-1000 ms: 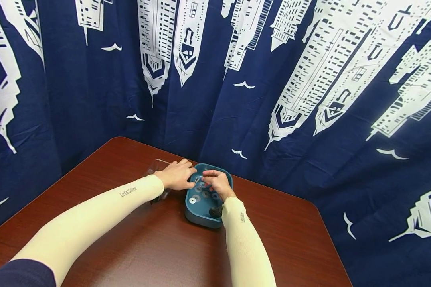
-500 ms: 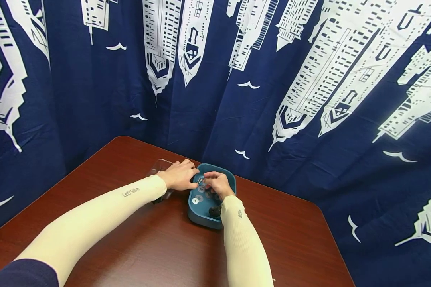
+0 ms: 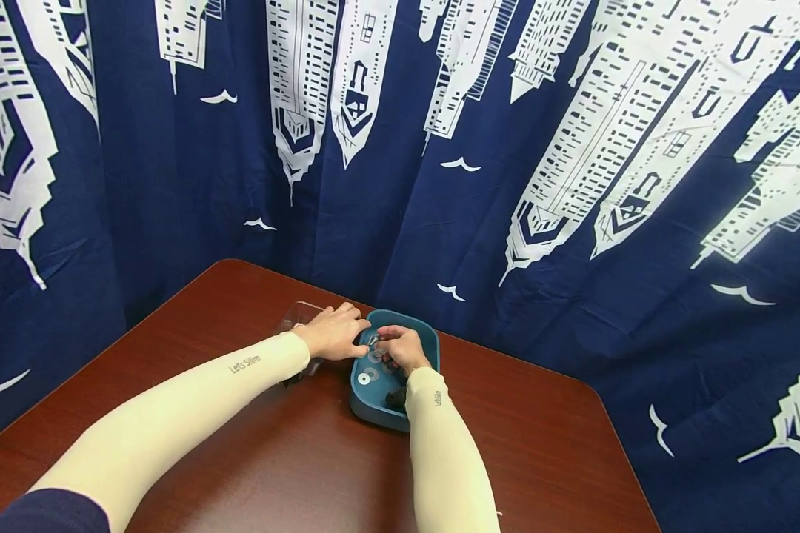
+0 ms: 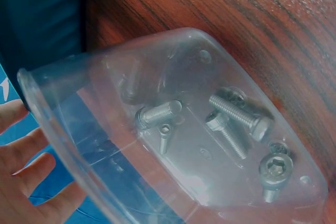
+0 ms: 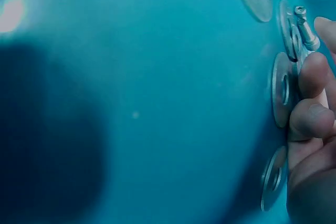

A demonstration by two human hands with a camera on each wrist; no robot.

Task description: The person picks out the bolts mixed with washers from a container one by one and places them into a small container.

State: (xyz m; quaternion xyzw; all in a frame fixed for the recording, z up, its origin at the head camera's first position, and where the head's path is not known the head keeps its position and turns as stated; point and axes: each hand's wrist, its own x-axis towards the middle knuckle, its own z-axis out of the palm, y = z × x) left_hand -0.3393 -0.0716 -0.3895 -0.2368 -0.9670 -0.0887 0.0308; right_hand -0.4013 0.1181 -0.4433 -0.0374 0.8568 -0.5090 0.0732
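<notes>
My right hand point(image 3: 403, 349) reaches down into a blue tray point(image 3: 380, 416), its lower fingers curled. In the right wrist view, its fingertips point(image 5: 315, 72) are close beside a small socket-head bolt point(image 5: 307, 30), with a visible gap by the upper fingertip. Flat metal washers point(image 5: 282, 90) lie around that hand on the tray floor. My left hand point(image 3: 336, 333) is at the tray's left side, by a clear plastic container point(image 4: 194, 43). The fingers point(image 4: 39, 174) of this hand spread loosely past the container's rim. Several bolts point(image 4: 239, 116) rest inside the container.
A dark object point(image 3: 396, 400) sits at the near end of the tray, partly hidden by my right sleeve. The tray and container stand on a reddish-brown table point(image 3: 293, 459) near its back edge. A navy curtain point(image 3: 400, 185) hangs behind.
My right hand has lowered deeper into the tray, its fingertips closer to the bolts there. The left hand stays by the container. The head view has shifted slightly.
</notes>
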